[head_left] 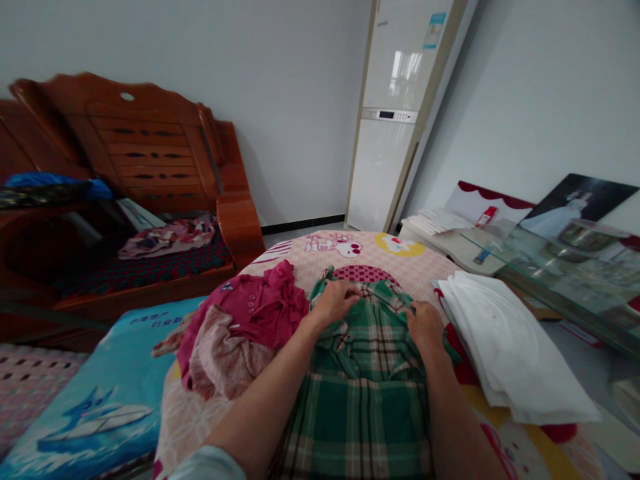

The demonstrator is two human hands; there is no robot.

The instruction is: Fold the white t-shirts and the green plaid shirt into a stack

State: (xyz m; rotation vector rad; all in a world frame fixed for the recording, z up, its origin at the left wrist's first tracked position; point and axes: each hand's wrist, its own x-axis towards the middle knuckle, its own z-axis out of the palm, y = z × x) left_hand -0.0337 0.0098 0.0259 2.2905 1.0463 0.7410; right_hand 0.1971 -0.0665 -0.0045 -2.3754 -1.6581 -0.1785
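Note:
A green plaid shirt [370, 407] lies spread over the round, cloth-covered table, its lower part reaching toward me. My left hand [336, 303] is closed at its upper left edge, fingers bent over the fabric. At the upper right, my right hand [425, 325] pinches the cloth between thumb and fingers. Left of the shirt sit a crumpled magenta garment [260, 307] with buttons and a pale pink fuzzy cloth [225, 353]. Part of the shirt is hidden behind my forearms.
A stack of folded white sheets [505, 340] lies at the table's right side. Beyond it stands a glass shelf [560, 287] with a metal bowl [585, 237]. A wooden chair [145, 153] and blue printed cushion [110, 380] are on the left. A tall white cabinet unit [385, 160] stands behind.

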